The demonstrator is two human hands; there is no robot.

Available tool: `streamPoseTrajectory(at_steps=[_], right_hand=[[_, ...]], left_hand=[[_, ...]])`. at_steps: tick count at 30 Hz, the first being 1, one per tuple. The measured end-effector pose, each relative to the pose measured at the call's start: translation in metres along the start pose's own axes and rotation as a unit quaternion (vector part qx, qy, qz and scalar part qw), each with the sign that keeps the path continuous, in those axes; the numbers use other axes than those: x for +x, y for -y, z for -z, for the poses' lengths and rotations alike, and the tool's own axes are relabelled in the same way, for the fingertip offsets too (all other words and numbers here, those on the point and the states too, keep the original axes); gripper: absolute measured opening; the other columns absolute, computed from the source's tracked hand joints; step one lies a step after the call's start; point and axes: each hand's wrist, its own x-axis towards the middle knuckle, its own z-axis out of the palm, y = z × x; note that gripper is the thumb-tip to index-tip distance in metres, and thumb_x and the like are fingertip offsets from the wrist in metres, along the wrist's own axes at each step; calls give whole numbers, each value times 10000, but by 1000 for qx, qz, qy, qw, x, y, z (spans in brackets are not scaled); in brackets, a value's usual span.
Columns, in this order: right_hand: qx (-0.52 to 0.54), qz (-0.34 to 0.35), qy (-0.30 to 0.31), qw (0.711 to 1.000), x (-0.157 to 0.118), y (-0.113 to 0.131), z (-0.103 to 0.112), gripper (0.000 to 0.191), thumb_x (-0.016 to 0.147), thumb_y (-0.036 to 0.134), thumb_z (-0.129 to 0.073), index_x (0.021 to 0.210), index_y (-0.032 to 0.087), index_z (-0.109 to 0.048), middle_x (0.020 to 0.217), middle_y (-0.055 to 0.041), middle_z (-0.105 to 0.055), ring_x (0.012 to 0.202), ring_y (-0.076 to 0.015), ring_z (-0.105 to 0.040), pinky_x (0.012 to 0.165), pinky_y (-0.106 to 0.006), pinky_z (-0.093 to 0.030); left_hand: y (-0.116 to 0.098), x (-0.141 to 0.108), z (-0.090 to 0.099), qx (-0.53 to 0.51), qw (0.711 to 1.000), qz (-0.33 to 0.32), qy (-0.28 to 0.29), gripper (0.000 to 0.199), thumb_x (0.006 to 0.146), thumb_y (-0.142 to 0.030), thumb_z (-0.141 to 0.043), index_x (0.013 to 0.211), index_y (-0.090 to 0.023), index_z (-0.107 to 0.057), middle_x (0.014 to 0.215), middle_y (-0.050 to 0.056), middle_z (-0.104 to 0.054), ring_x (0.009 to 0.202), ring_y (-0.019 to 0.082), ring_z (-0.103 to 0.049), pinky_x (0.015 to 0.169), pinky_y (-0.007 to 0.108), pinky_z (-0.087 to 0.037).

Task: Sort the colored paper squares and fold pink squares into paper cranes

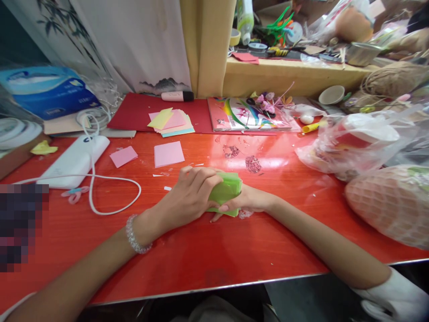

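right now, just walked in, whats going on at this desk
A person holds a stack of green sheets, apparently paper, at a red table. The left grip curls around its left side; the right grip has its right side, thumb across the front. Farther back to the left lie a large pink sheet, a smaller pink one and a mixed-colour paper pile.

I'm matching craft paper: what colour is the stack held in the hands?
The stack is bright green, showing best in the head view.
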Motion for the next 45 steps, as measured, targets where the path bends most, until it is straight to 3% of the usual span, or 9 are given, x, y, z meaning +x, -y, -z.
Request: streamPoseTrajectory(at_steps=[8, 14, 21, 27, 31, 33, 38, 42, 45], right_hand=[[35, 16, -9, 999, -1, 4, -4, 714, 692, 77, -711, 1312, 283, -422, 1141, -40, -572, 950, -176, -622, 792, -461, -577], [11, 3, -10, 1000, -1, 1, -1, 695, 706, 104, -714, 1318, 250, -421, 981, -20, -620, 928, -165, -630, 814, -435, -574], [10, 11, -2, 1000, 0, 1, -1, 757, 710, 87, -708, 1352, 299, -368, 1022, -10, -618, 925, -157, -632, 803, -430, -581], [-8, 6, 7, 1000, 0, 2, -2, 403, 716, 104, -702, 1091, 183, -579, 990, -18, -627, 947, -152, -622, 827, -390, -577], [18, 6, -10, 1000, 0, 2, -3, 692, 686, 69, -715, 1287, 252, -425, 1087, -25, -602, 960, -164, -626, 829, -429, -573], [31, 6, -11, 999, 0, 2, -3, 838, 677, 57, -721, 1366, 294, -307, 1113, -30, -595, 936, -163, -638, 803, -427, -581], [49, -9, 6, 999, -2, 4, -3, 792, 725, 82, -693, 1384, 273, -296, 1068, -45, -628, 964, -180, -641, 787, -399, -584], [69, -14, 7, 997, -2, 3, 2, 661, 729, 123, -708, 1308, 184, -395, 1012, -77, -650, 932, -192, -662, 684, -291, -596], [56, -27, 1, 998, -3, 1, 4, 548, 745, 138, -690, 1241, 160, -459, 1027, -102, -656, 944, -201, -661, 642, -250, -588]], left_hand=[[-1, 1, 1, 9, 1000, -1, 14, 437, 893, -367, -493, 1257, -136, -423, 1080, 138, -517, 1018, 275, -445, 886, 434, -368], [-1, 0, 1, -12, 999, 10, 27, 457, 888, -372, -502, 1275, -149, -405, 1077, 132, -511, 1004, 268, -443, 888, 439, -374], [-1, 1, 2, 2, 1000, -2, 15, 415, 879, -359, -513, 1210, -123, -430, 1037, 133, -504, 956, 264, -431, 846, 428, -386], [3, -1, -2, -29, 999, -20, 4, 319, 897, -342, -489, 1127, -143, -396, 1133, 149, -506, 1010, 263, -451, 863, 435, -371], [2, -1, -3, -61, 998, -18, -11, 282, 893, -310, -510, 1106, -174, -387, 1030, 101, -549, 947, 237, -466, 841, 408, -368], [1, 1, -1, -103, 994, 0, 22, 323, 883, -298, -527, 1144, -178, -380, 1047, 93, -553, 963, 236, -471, 845, 396, -369], [4, 8, 11, -238, 959, 82, 131, 236, 880, -214, -511, 1103, -189, -439, 1080, 68, -570, 963, 209, -508, 819, 360, -380], [13, 12, 21, -330, 912, 197, 141, 75, 888, -220, -500, 960, -202, -510, 952, 12, -610, 859, 160, -550, 733, 286, -417], [18, 11, 22, -418, 860, 277, 99, 125, 860, -304, -556, 938, -211, -525, 877, -14, -608, 763, 130, -563, 658, 244, -442]])
